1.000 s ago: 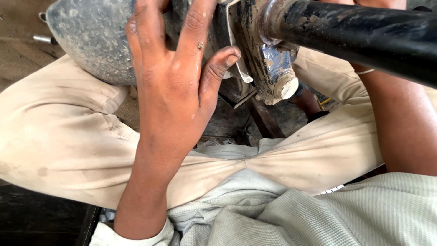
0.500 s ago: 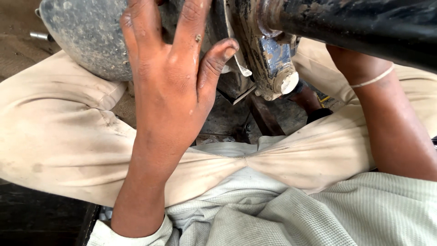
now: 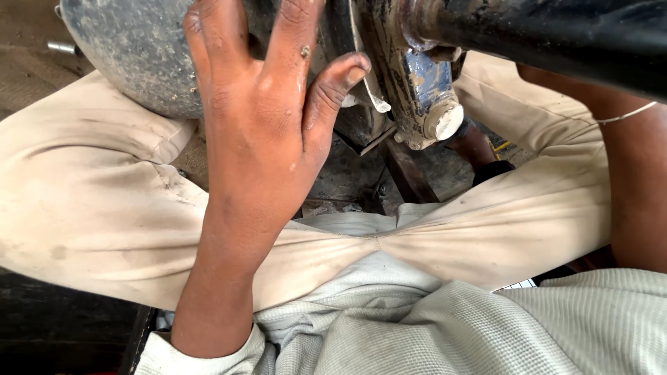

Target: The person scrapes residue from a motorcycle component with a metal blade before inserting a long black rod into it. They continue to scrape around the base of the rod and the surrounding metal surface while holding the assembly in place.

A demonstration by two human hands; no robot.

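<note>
A grimy grey metal housing point(image 3: 132, 55), rounded and pitted, sits at the top left of the frame above the seated person's lap, joined to a dirty hub assembly point(image 3: 410, 90) with a pale round stub end point(image 3: 445, 121); from that hub a black tube point(image 3: 556, 35) runs off to the upper right; the left hand point(image 3: 257, 118) lies flat and spread against the housing, fingers reaching up out of frame and thumb point(image 3: 333, 90) pressed toward a thin bent metal strip point(image 3: 368, 97) at the seam, bracing rather than clasping anything; the right forearm point(image 3: 632, 180), with a thin thread band at the wrist, rises behind the tube, and its hand is out of sight, so its grip cannot be told; how far the work has gone is hard to judge: the parts look assembled and in place, no tool shows, and the steadying hand suggests handling is under way, not finished; below, beige trousers point(image 3: 90, 208) cover the 2 bent knees; a ribbed grey-green shirt point(image 3: 451, 326) fills the foreground; a small metal bolt point(image 3: 62, 47) lies on the ground at far left.
</note>
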